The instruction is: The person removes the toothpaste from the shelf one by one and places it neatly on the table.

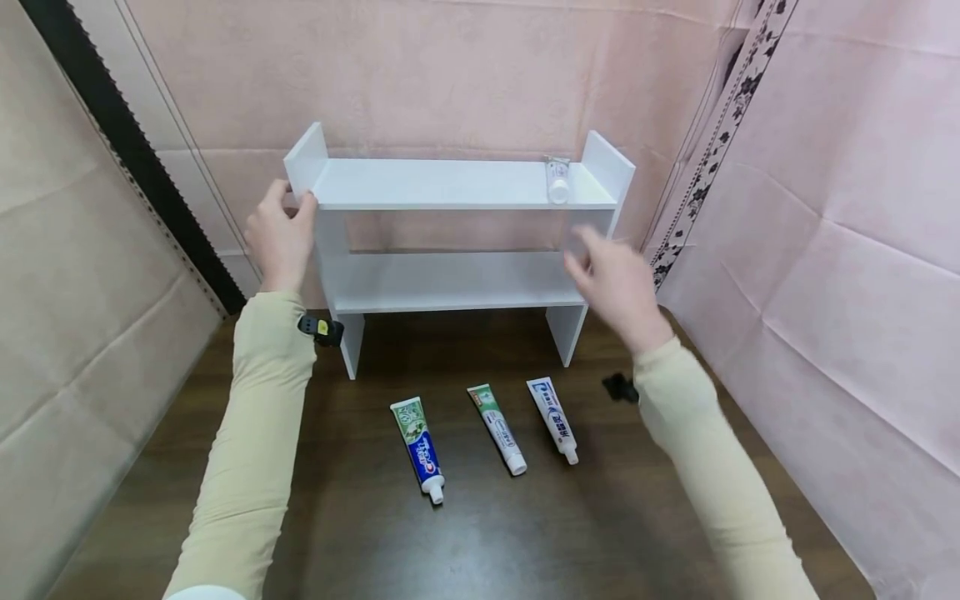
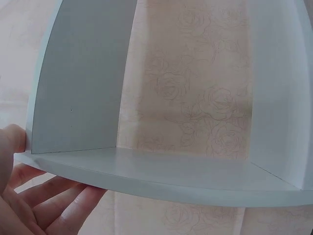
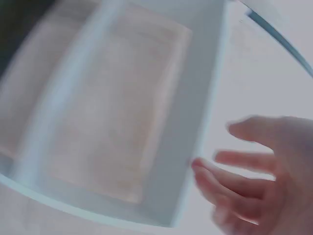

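A white two-tier shelf rack [image 1: 442,283] stands upright on the table. My left hand [image 1: 281,237] grips its left side near the upper board; the left wrist view shows the thumb at the outer edge and fingers [image 2: 63,200] beyond the board. In front of the rack's right side, my right hand [image 1: 617,283] holds nothing, its fingers loosely bent and blurred. A white toothpaste tube [image 1: 557,179] lies on the upper board near the right end. On the table lie a blue-green toothpaste tube [image 1: 420,450], a green-and-white toothpaste tube [image 1: 498,431] and a white-and-blue toothpaste tube [image 1: 553,419].
The dark brown wooden table [image 1: 480,542] extends toward me from the rack. Pale pink cloth [image 1: 450,83] hangs behind, with a cloth side wall [image 1: 847,250] at the right and another cloth wall [image 1: 82,292] at the left.
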`<move>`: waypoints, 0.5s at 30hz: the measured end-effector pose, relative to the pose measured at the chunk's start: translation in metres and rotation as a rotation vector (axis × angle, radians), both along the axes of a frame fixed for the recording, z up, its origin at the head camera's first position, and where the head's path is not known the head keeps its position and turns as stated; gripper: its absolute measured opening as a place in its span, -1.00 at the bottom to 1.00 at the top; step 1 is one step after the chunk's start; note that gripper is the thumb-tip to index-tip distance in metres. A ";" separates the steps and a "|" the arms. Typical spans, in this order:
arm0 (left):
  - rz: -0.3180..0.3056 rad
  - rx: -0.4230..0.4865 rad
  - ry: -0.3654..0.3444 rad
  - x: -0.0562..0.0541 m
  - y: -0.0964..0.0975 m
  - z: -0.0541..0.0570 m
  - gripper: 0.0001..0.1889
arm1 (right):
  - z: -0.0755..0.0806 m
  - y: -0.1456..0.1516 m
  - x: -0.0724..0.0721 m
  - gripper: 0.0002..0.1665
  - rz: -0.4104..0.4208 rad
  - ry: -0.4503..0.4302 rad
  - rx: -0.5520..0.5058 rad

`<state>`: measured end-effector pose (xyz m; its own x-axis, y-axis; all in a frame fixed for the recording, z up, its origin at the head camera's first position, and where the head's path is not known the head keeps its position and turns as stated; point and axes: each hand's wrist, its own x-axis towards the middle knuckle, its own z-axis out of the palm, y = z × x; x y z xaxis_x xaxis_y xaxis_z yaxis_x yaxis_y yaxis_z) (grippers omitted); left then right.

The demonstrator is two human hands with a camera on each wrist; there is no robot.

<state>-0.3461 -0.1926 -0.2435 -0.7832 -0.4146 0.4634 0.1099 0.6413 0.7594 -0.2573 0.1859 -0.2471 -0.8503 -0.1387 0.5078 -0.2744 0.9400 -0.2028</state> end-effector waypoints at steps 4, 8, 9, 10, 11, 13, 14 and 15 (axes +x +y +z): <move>-0.006 0.016 -0.006 0.000 -0.003 0.001 -0.52 | 0.048 -0.010 -0.027 -0.37 -0.074 0.035 -0.036; -0.021 0.042 -0.035 0.001 -0.004 0.002 -0.52 | 0.063 -0.015 -0.055 -0.22 -0.086 -0.132 0.022; -0.028 0.048 -0.040 0.002 -0.004 0.002 -0.52 | 0.064 -0.015 -0.059 -0.20 -0.087 -0.170 0.042; -0.035 0.052 -0.043 0.002 -0.004 0.002 -0.52 | 0.063 -0.016 -0.063 -0.19 -0.089 -0.199 0.058; -0.039 0.054 -0.044 0.002 -0.004 0.001 -0.52 | 0.062 -0.016 -0.066 -0.19 -0.090 -0.215 0.067; -0.043 0.057 -0.043 0.003 -0.004 0.001 -0.52 | 0.060 -0.016 -0.069 -0.21 -0.094 -0.226 0.073; -0.043 0.057 -0.040 0.003 -0.005 0.001 -0.52 | 0.059 -0.016 -0.070 -0.22 -0.096 -0.222 0.066; -0.043 0.059 -0.035 0.003 -0.005 0.001 -0.52 | 0.058 -0.016 -0.070 -0.25 -0.098 -0.211 0.062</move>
<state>-0.3433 -0.1975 -0.2423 -0.8161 -0.4059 0.4115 0.1095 0.5904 0.7996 -0.3275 0.1694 -0.1890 -0.9474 -0.0757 0.3110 -0.1391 0.9724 -0.1872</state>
